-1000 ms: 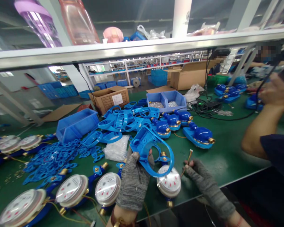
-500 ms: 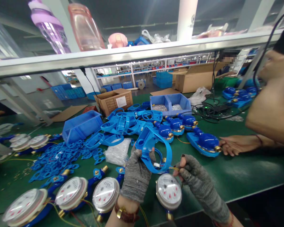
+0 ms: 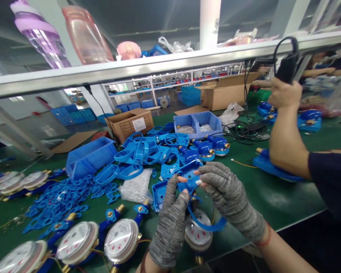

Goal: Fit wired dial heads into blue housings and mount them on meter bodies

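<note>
My left hand [image 3: 170, 220], in a grey fingerless glove, grips the lower left side of a blue plastic bracket [image 3: 191, 176]. Close to the bracket's right side, my right hand [image 3: 227, 193] pinches a small white connector [image 3: 199, 182] between thumb and fingers. The bracket's ring hangs tilted over a round white-faced meter [image 3: 197, 231], hiding part of it. Three more meters lie to the left, one of them [image 3: 121, 240] nearest my left hand.
Blue brackets [image 3: 143, 151] pile up behind my hands, beside a two-part bin [image 3: 197, 125] of small parts. Small blue pieces [image 3: 59, 201] and an open blue bin [image 3: 91, 157] lie left. At right, a person's arm [image 3: 287, 132] holds a black tool [image 3: 287, 66] upright.
The bracket has been turned, its box part now between my hands. My right hand has moved up and left to it. The other person's arm has moved left over a blue unit.
</note>
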`<state>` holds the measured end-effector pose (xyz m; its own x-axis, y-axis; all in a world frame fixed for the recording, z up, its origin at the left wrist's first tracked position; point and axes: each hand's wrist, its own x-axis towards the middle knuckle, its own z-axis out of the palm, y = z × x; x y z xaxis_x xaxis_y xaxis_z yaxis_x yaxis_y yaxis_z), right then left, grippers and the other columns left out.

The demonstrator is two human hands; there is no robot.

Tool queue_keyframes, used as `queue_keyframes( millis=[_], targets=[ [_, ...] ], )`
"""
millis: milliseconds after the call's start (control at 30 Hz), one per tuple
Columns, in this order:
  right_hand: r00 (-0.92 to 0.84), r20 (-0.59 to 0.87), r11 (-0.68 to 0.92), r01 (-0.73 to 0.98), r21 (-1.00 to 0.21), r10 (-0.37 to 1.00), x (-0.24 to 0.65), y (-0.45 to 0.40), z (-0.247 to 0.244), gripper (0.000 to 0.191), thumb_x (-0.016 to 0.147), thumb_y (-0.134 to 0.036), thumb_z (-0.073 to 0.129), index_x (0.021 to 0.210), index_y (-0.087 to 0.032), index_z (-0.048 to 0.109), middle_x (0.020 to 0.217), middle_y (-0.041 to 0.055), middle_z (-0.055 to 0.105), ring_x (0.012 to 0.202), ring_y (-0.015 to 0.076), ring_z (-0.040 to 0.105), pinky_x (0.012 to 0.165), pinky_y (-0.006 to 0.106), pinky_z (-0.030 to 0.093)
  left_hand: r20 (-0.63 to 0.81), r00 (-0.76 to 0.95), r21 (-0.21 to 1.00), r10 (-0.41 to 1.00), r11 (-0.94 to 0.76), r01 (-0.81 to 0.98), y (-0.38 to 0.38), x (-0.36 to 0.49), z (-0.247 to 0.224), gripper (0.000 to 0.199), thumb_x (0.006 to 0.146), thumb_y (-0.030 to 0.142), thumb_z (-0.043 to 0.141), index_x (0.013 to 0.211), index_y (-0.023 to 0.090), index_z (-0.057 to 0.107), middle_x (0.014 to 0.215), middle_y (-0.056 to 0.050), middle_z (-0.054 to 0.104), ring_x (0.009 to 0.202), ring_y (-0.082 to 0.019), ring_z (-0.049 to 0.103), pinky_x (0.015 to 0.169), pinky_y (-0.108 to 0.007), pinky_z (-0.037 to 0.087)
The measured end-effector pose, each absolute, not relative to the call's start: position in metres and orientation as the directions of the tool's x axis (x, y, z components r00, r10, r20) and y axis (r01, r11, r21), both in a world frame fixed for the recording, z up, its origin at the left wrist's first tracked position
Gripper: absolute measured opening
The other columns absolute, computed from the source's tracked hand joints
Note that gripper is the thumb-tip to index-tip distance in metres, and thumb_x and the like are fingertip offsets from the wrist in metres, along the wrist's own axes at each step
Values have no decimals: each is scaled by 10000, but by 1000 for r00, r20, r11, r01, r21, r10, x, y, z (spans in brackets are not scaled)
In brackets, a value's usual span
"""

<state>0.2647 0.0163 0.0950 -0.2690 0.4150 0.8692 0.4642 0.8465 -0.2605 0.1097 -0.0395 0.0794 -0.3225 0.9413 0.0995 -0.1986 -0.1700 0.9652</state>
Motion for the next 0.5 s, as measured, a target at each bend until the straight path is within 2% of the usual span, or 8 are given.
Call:
queue_keyframes(
  millis=[67, 133, 233, 333, 400, 500],
  targets=[
    [-248, 871, 845, 455, -281, 424, 263, 7, 101, 187, 941, -200, 494, 890, -235, 670, 811, 28, 743, 777, 176, 692, 732, 304, 565, 112, -345, 980, 932, -160, -115, -43, 109, 83, 235, 787, 370, 705, 979, 235, 722, 1052, -31, 708, 962, -169, 659, 821, -224, 556],
    [-289, 854, 824, 511, -245, 433, 262, -3, 106, 220, 939, -212, 482, 830, -246, 670, 728, 18, 728, 656, 171, 673, 657, 295, 547, 145, -341, 983, 929, -176, -61, -48, 109, 86, 206, 796, 398, 693, 900, 223, 721, 940, -35, 704, 862, -177, 652, 774, -255, 559],
    [-372, 826, 815, 554, -168, 423, 262, -14, 112, 266, 920, -213, 482, 727, -241, 663, 686, 35, 722, 588, 183, 658, 623, 312, 548, 174, -318, 982, 932, -189, -17, -53, 109, 86, 171, 740, 367, 763, 811, 217, 726, 879, -45, 701, 945, -236, 637, 861, -327, 537],
    [-310, 848, 809, 549, -210, 430, 259, -18, 111, 236, 915, -197, 487, 794, -235, 686, 724, 39, 741, 628, 180, 695, 608, 281, 579, 163, -340, 984, 926, -176, -7, -54, 110, 82, 145, 691, 327, 805, 744, 216, 729, 836, -42, 701, 1003, -260, 621, 923, -352, 510],
    [-205, 861, 785, 545, -294, 465, 254, -20, 106, 184, 922, -217, 516, 879, -235, 693, 740, 25, 753, 632, 169, 712, 596, 254, 594, 149, -410, 980, 900, -191, -64, -54, 111, 78, 182, 658, 343, 829, 741, 214, 730, 826, -30, 699, 938, -229, 630, 878, -314, 520],
    [-67, 856, 755, 510, -413, 513, 242, -26, 96, 141, 920, -276, 571, 866, -231, 693, 731, 21, 763, 600, 170, 723, 566, 238, 608, 61, -446, 931, 893, -212, -298, -51, 116, 75, 285, 613, 411, 866, 760, 222, 712, 764, 14, 674, 744, -144, 620, 722, -230, 530]
  ],
)
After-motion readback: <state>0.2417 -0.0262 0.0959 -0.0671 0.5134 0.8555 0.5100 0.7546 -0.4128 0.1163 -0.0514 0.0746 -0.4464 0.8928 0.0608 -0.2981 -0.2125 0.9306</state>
